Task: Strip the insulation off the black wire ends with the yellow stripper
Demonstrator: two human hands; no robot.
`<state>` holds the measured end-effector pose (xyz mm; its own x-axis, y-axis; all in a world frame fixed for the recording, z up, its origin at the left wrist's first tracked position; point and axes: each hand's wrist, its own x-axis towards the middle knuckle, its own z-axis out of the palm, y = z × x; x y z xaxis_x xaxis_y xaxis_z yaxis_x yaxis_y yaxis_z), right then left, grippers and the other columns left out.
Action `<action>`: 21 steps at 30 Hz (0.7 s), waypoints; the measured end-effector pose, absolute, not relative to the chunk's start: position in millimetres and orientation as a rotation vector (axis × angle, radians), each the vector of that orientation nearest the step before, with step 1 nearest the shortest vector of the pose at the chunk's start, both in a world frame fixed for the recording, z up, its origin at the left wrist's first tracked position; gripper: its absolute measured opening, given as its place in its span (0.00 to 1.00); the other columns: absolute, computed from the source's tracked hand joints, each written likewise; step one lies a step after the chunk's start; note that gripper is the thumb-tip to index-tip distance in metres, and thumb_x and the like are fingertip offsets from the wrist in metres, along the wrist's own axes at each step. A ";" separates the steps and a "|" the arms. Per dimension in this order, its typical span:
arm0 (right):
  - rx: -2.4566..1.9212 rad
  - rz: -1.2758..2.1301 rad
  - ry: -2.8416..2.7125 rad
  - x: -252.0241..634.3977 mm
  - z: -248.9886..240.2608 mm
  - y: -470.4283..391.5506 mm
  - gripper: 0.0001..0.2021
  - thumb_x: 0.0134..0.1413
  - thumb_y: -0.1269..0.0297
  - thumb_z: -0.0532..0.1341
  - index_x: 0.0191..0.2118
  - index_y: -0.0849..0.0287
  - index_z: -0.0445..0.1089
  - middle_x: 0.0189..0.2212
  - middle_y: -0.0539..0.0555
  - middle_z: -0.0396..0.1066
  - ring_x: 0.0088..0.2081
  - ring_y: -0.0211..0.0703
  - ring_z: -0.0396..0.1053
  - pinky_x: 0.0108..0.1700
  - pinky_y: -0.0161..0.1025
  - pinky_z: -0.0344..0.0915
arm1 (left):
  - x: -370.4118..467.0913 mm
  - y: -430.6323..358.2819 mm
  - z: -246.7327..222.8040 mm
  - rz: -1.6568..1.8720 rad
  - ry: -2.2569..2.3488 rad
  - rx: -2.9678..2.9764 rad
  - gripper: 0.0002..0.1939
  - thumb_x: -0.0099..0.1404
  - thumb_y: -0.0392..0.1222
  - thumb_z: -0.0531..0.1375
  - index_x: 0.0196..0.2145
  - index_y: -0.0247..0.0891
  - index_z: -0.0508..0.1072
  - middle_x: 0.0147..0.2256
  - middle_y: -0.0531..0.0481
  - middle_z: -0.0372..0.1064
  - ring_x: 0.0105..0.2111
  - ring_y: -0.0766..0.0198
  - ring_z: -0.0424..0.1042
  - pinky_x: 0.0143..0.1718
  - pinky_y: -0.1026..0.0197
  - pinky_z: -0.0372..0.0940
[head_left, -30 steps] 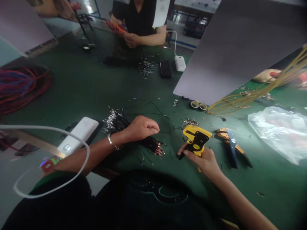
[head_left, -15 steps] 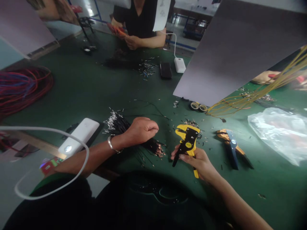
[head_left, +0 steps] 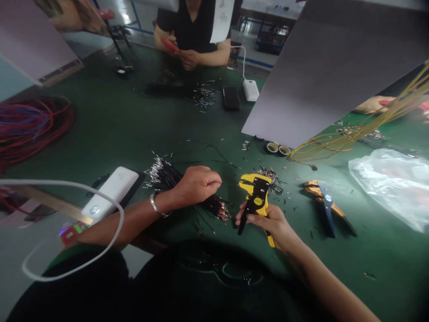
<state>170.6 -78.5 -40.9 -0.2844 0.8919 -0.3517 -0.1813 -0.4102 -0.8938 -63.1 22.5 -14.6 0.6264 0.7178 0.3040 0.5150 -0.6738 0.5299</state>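
Note:
My left hand (head_left: 200, 184), a bracelet at its wrist, is closed with the thumb pressed on the curled fingers. It lies over a bundle of black wires (head_left: 169, 173), and whatever may be inside the fist is hidden. The bundle's silvery tips show to the upper left, its bare copper ends to the lower right. My right hand (head_left: 273, 222) is wrapped round the handles of a yellow and black wire stripper (head_left: 257, 197). The tool's jaws point up and left, apart from the left fist, with no wire visible in them. Behind it lies a heap of small clippings (head_left: 270, 175).
An orange and blue wire stripper (head_left: 323, 201) and a clear plastic bag (head_left: 390, 188) lie right. Left are a white power bank (head_left: 112, 190), its looping cable and red-blue wire coils (head_left: 33, 125). A grey panel (head_left: 321, 71) rises right. Opposite, a person holds a red tool (head_left: 170, 44).
My right hand has shifted slightly left with the wire stripper, uncovering more of the clippings. My left hand stays put. The person opposite has moved the red tool a little.

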 end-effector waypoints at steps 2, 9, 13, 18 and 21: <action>-1.180 1.752 -0.957 171.0 -41.9 -77.6 0.14 0.47 0.61 0.68 0.39 0.61 0.72 0.32 0.56 0.77 0.35 0.50 0.75 0.42 0.48 0.71 | -63.2 22.5 -15.2 0.704 0.978 2.469 0.11 0.61 0.35 0.55 0.24 0.38 0.74 0.19 0.54 0.67 0.23 0.69 0.63 0.28 0.65 0.58; -1.233 1.611 -1.112 172.6 -40.8 -79.0 0.14 0.49 0.58 0.67 0.39 0.61 0.72 0.32 0.57 0.77 0.35 0.49 0.74 0.42 0.47 0.70 | -62.8 21.0 -15.1 0.732 0.975 2.565 0.12 0.60 0.32 0.53 0.21 0.37 0.70 0.17 0.55 0.63 0.21 0.68 0.59 0.26 0.64 0.55; -1.361 1.311 -1.295 176.8 -40.3 -82.7 0.12 0.51 0.57 0.65 0.38 0.59 0.74 0.32 0.58 0.77 0.37 0.51 0.74 0.43 0.47 0.70 | -62.3 20.5 -14.2 0.758 0.989 2.643 0.14 0.60 0.31 0.52 0.18 0.37 0.67 0.17 0.54 0.60 0.21 0.68 0.57 0.26 0.63 0.54; -1.518 0.959 -1.465 180.4 -43.2 -87.9 0.10 0.51 0.60 0.62 0.36 0.58 0.75 0.37 0.59 0.77 0.40 0.54 0.74 0.45 0.48 0.69 | -62.1 19.2 -14.5 0.804 1.026 2.742 0.17 0.62 0.32 0.51 0.17 0.37 0.64 0.16 0.54 0.59 0.20 0.68 0.54 0.24 0.62 0.52; -1.535 0.931 -1.496 180.1 -45.7 -87.6 0.10 0.50 0.62 0.61 0.37 0.58 0.74 0.35 0.58 0.78 0.39 0.53 0.74 0.44 0.48 0.69 | -62.6 18.8 -14.8 0.840 1.050 2.732 0.16 0.62 0.33 0.52 0.17 0.37 0.66 0.15 0.54 0.60 0.20 0.68 0.56 0.24 0.62 0.52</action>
<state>180.1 -87.6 -45.7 0.0369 0.9992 0.0181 0.4251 0.0007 -0.9052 -62.6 18.8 -14.8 0.6111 0.6438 0.4605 0.5905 -0.7582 0.2763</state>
